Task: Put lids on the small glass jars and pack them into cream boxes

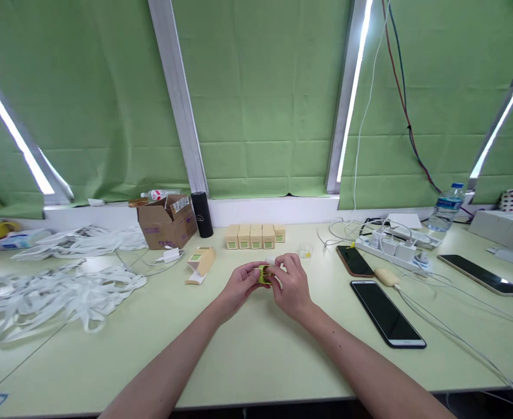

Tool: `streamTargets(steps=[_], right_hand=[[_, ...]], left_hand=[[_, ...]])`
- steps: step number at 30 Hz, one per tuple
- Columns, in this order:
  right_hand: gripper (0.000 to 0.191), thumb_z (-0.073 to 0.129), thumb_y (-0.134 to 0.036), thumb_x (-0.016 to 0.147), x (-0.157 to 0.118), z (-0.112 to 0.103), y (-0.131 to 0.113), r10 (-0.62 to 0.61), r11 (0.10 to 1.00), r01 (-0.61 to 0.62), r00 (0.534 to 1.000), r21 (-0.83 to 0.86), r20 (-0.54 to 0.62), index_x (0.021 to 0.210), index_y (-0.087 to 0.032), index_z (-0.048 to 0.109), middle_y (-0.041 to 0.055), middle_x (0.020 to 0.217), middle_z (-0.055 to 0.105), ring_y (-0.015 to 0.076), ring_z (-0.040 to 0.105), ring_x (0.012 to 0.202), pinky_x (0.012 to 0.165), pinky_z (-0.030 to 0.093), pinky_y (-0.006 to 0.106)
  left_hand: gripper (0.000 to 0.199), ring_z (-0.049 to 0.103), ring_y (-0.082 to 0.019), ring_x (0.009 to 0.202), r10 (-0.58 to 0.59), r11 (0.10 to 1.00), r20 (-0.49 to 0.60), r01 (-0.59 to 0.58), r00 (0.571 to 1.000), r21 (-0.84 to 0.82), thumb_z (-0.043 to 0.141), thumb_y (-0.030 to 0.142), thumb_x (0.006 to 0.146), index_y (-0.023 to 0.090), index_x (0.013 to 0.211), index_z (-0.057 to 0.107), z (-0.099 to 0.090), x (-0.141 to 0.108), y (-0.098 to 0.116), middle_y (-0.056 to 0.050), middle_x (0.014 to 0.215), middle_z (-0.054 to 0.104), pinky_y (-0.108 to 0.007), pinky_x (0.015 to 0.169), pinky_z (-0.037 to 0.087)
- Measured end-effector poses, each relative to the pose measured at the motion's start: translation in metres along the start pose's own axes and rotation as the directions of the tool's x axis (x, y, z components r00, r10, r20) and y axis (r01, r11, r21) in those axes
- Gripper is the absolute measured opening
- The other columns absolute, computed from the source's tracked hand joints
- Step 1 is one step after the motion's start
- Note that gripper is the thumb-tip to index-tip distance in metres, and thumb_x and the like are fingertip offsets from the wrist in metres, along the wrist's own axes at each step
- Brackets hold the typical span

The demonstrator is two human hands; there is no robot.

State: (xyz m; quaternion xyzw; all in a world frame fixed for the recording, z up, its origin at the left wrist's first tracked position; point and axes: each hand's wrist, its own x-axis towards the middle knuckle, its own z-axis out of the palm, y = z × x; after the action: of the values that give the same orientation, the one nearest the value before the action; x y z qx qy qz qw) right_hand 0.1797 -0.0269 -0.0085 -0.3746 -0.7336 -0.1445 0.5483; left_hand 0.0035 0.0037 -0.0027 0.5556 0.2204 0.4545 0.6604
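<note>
In the middle of the table, my left hand (pixel 240 285) pinches a small yellow-green piece (pixel 263 274) between thumb and fingers. My right hand (pixel 292 284) closes on the same piece from the other side, its fingertips partly covering it; its exact kind does not show. Just behind my fingers stands a small white object (pixel 270 261), partly hidden. An unfolded kraft paper box (pixel 201 265) lies to the left of my hands. Beyond them is a row of several small kraft boxes (pixel 256 237). Right of that row sits a small clear plastic item (pixel 305 251) with a yellow bit in it.
White straps (pixel 64 291) are heaped on the left. An open cardboard box (pixel 167 222) and a black cylinder (pixel 202 214) stand at the back. On the right lie phones (pixel 387 313), a power strip (pixel 394 250) with tangled cables, and a water bottle (pixel 446 208).
</note>
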Motion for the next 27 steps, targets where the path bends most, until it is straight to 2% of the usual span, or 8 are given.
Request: streamTargets(steps=[10, 15, 19, 22, 27], right_hand=[[0.021, 0.058, -0.004, 0.090, -0.003, 0.002, 0.005, -0.009, 0.994, 0.005, 0.999, 0.108, 0.039, 0.092, -0.020, 0.071, 0.0082, 0.093, 0.058, 0.0248, 0.049, 0.095, 0.072, 0.049, 0.036], [0.022, 0.059, -0.008, 0.090, -0.002, 0.001, 0.008, -0.023, 0.993, 0.019, 0.999, 0.119, 0.034, 0.102, -0.022, 0.071, 0.0079, 0.094, 0.060, 0.0250, 0.051, 0.095, 0.074, 0.052, 0.037], [0.033, 0.058, -0.008, 0.090, -0.001, -0.003, 0.011, -0.050, 0.984, 0.038, 0.997, 0.172, 0.062, 0.118, -0.024, 0.067, 0.0084, 0.100, 0.063, 0.0253, 0.056, 0.096, 0.078, 0.055, 0.041], [0.043, 0.057, -0.009, 0.088, 0.000, -0.006, 0.011, -0.026, 0.981, 0.011, 0.997, 0.194, 0.078, 0.129, -0.025, 0.060, 0.0105, 0.110, 0.064, 0.0280, 0.060, 0.104, 0.084, 0.058, 0.046], [0.061, 0.066, -0.019, 0.088, -0.001, -0.006, 0.009, 0.032, 0.987, -0.056, 0.987, 0.149, 0.158, 0.146, -0.024, 0.047, 0.0152, 0.133, 0.059, 0.0334, 0.056, 0.123, 0.098, 0.057, 0.053]], left_hand=[[0.050, 0.070, -0.022, 0.090, -0.020, 1.000, 0.018, 0.019, 1.000, 0.022, 0.086, 0.044, 0.080, 0.010, 0.114, 0.075, 0.002, 0.000, 0.003, -0.014, 0.103, 0.075, -0.038, 0.082, 0.057], [0.049, 0.070, -0.021, 0.088, -0.004, 1.000, 0.006, 0.004, 1.000, 0.023, 0.085, 0.046, 0.081, 0.011, 0.113, 0.075, 0.001, 0.002, 0.002, -0.014, 0.102, 0.076, -0.037, 0.080, 0.057], [0.048, 0.070, -0.020, 0.083, 0.031, 0.999, -0.062, -0.029, 0.998, 0.039, 0.084, 0.046, 0.082, 0.011, 0.112, 0.075, -0.002, 0.003, 0.004, -0.013, 0.099, 0.076, -0.035, 0.078, 0.057], [0.051, 0.070, -0.019, 0.078, 0.078, 0.995, -0.134, -0.068, 0.988, 0.077, 0.084, 0.049, 0.081, 0.010, 0.112, 0.074, -0.006, 0.005, 0.006, -0.013, 0.096, 0.077, -0.034, 0.077, 0.057], [0.054, 0.068, -0.017, 0.073, 0.157, 0.961, -0.237, -0.092, 0.959, 0.261, 0.084, 0.052, 0.078, 0.012, 0.111, 0.072, -0.010, 0.007, 0.005, -0.010, 0.091, 0.076, -0.033, 0.074, 0.056]])
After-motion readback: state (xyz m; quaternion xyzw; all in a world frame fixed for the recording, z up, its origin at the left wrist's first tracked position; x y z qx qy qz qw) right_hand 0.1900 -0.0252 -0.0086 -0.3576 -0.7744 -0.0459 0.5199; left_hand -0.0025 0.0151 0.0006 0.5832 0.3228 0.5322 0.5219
